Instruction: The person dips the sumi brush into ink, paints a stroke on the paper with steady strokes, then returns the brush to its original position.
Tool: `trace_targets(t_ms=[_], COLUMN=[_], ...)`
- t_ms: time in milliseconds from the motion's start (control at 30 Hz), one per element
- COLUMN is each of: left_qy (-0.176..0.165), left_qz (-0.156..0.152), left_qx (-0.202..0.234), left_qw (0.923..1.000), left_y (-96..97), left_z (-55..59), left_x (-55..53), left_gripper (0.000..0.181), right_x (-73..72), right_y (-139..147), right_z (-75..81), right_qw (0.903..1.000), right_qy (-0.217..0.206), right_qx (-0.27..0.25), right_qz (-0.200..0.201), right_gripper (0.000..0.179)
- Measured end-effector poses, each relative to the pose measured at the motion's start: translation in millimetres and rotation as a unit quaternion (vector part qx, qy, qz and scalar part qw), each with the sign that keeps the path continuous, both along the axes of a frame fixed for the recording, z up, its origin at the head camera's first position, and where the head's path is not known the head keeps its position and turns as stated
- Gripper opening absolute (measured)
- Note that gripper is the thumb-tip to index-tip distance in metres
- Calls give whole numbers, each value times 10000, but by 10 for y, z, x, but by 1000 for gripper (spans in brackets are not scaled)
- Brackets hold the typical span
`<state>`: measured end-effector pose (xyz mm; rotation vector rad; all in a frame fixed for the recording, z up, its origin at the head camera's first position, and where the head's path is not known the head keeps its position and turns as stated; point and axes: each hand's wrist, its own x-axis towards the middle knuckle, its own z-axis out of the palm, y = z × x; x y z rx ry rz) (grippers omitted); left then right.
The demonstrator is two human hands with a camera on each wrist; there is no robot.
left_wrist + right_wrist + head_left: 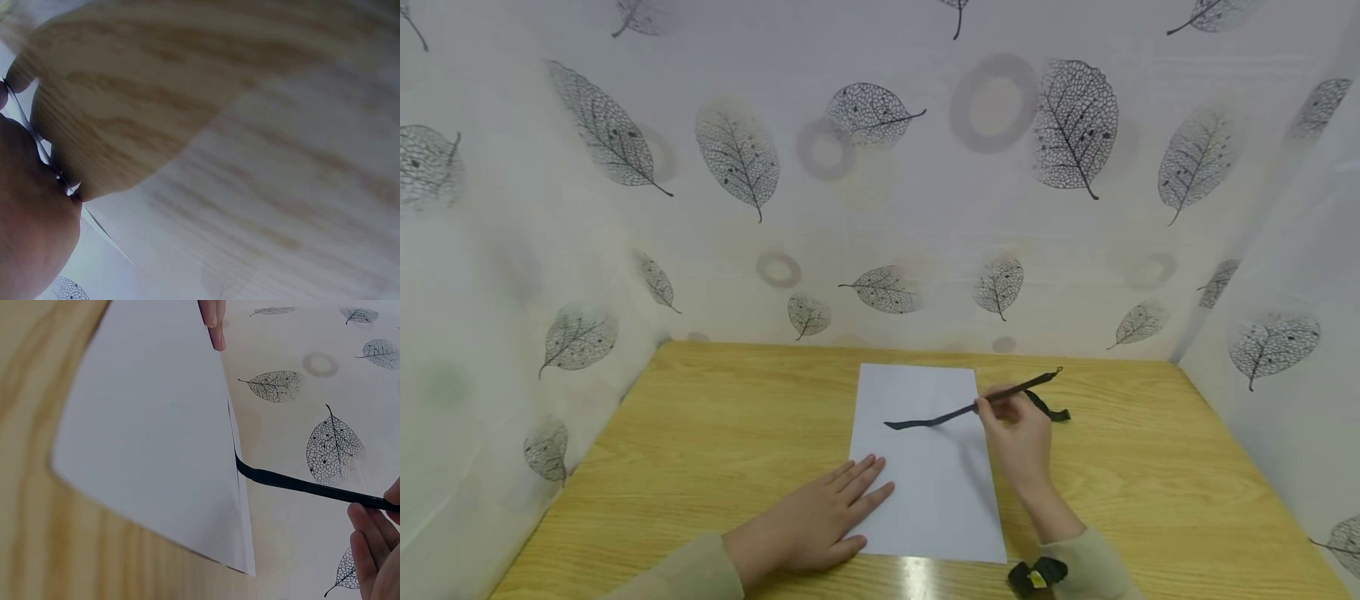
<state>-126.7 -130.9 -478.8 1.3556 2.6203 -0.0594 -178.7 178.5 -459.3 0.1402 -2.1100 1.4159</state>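
A blank white sheet of paper [928, 500] lies upright on the wooden table. My left hand [820, 521] rests flat on its lower left part, fingers spread across the edge. In the right hand [1022, 437] I hold a black calligraphy brush [1011, 392] with a small hanging loop at its top end. Thumb and fingers pinch the handle, which slants down to the left. The dark brush tip [242, 467] bends where it meets the paper in the right wrist view. Behind the right hand a dark curved strip [1058, 414] shows, partly hidden.
The wooden table [737, 417] is bordered at the back and sides by pale curtains [910, 217] printed with leaves and rings. A black strap with a small device [1037, 577] sits at the right wrist.
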Motion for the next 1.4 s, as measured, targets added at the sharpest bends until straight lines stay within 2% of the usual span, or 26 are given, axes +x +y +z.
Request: trace_targets(t_ms=[300, 567, 1200, 1400], left_qy=[357, 140, 158, 122], left_qz=[-206, -30, -59, -61], left_qx=[173, 52, 24, 46], left_qw=[9990, 9999, 9999, 9999], left_y=[-25, 3, 0, 2], left_z=[-78, 24, 40, 21], left_x=[-5, -1, 0, 0], left_gripper=[70, 68, 68, 68], right_x=[25, 50, 138, 160], right_y=[95, 158, 236, 249], right_z=[4, 26, 21, 36], right_qw=[9998, 9998, 9990, 9987], right_qy=[-120, -81, -353, -363], right_qx=[-58, -128, -135, 72], right_qz=[-129, -129, -251, -354], right_gripper=[6, 6, 6, 6])
